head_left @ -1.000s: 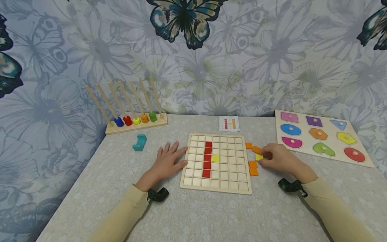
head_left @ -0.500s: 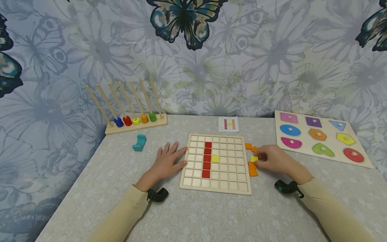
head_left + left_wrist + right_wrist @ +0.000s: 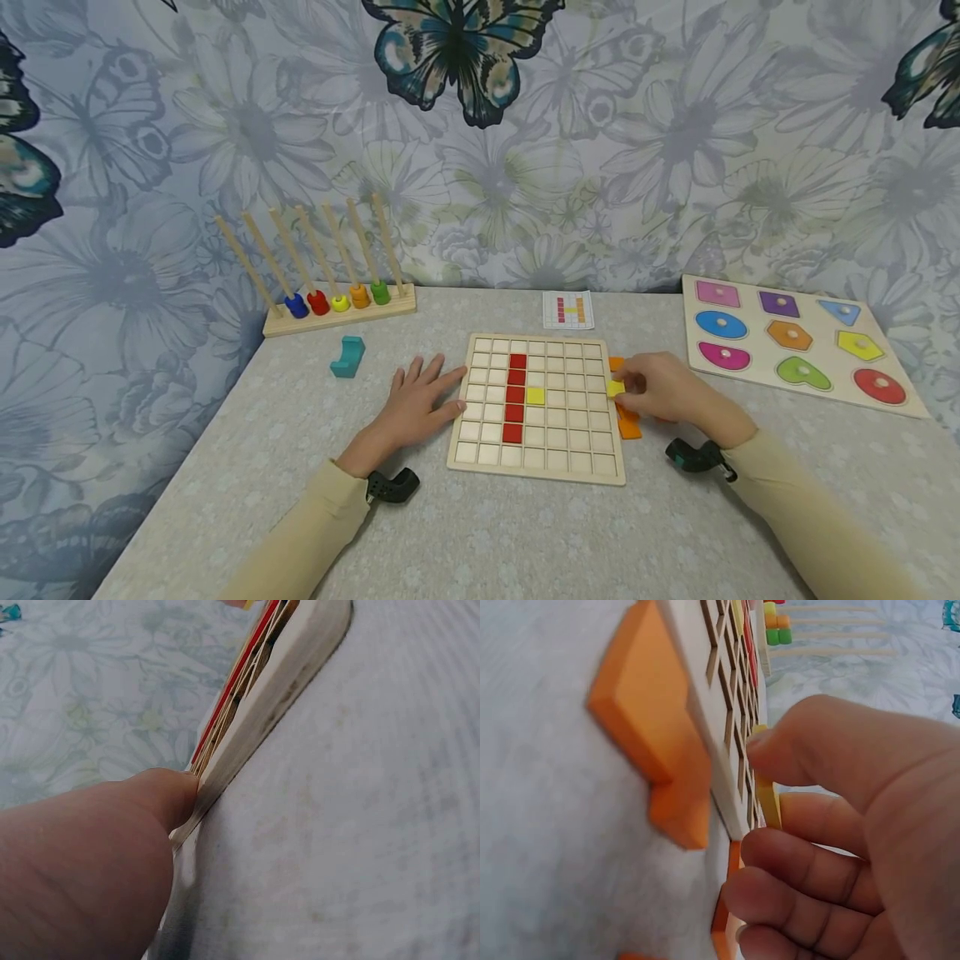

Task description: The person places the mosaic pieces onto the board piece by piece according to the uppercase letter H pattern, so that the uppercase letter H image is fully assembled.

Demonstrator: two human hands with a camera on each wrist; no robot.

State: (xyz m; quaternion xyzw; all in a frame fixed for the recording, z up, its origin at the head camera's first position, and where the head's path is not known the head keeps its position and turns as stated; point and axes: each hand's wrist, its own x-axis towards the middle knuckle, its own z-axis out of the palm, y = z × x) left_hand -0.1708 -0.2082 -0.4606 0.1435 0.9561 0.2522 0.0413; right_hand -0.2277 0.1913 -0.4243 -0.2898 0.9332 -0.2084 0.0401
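A wooden grid board [image 3: 558, 458] lies on the table, holding a column of red squares [image 3: 514, 393] and one yellow square [image 3: 535, 396] just right of it. My left hand [image 3: 411, 407] is spread flat, its fingertips touching the board's left edge; in the left wrist view the thumb [image 3: 169, 796] meets that edge. My right hand [image 3: 671, 387] pinches a second yellow square [image 3: 615, 389] at the board's right edge, seen between thumb and finger in the right wrist view [image 3: 768, 799]. Orange squares [image 3: 628, 423] lie beside that edge, partly hidden by the hand.
Behind the board lies a small pattern card [image 3: 567, 310]. A peg stand [image 3: 345, 316] with coloured rings is at the back left, a teal curved block [image 3: 348, 357] before it. On the right lies a shape puzzle board [image 3: 757, 335].
My right hand has moved left with the pinched yellow square, from among the orange squares to the board's right edge. My left hand stays in place.
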